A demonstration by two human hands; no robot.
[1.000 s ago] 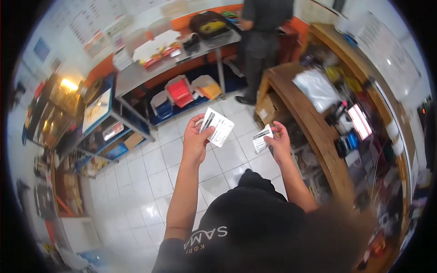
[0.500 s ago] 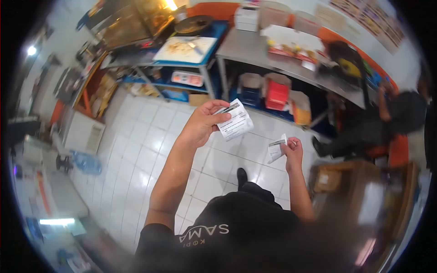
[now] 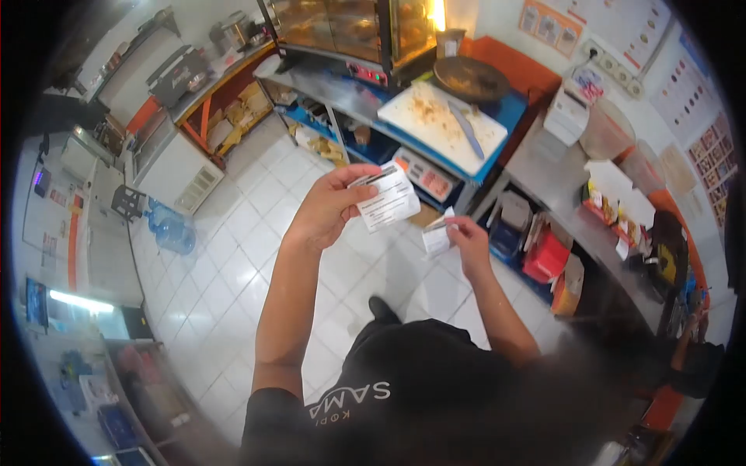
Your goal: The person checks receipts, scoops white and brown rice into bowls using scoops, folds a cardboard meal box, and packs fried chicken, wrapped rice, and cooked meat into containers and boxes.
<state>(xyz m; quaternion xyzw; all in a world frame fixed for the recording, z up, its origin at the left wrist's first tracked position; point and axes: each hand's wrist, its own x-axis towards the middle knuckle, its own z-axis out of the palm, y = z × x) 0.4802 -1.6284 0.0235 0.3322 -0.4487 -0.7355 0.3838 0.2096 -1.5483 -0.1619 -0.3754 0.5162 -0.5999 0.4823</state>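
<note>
My left hand pinches a printed white paper slip at its upper left edge, thumb on top. The slip is held up over the tiled floor, its printed side towards me. To the right, my right hand grips a smaller, slightly curled white slip between thumb and fingers. The two slips are apart. Beyond them stands a table bearing a white cutting board, with crumbs and a knife on it.
A glass display cabinet and a dark pan stand at the back. On the right, a metal table holds a white printer and food boxes. Water bottles stand on the left floor. Part of a person shows far right.
The view has swung left, so the cutting board and cabinet now lie ahead and the metal table is to the right. Both hands still hold their slips, now closer together.
</note>
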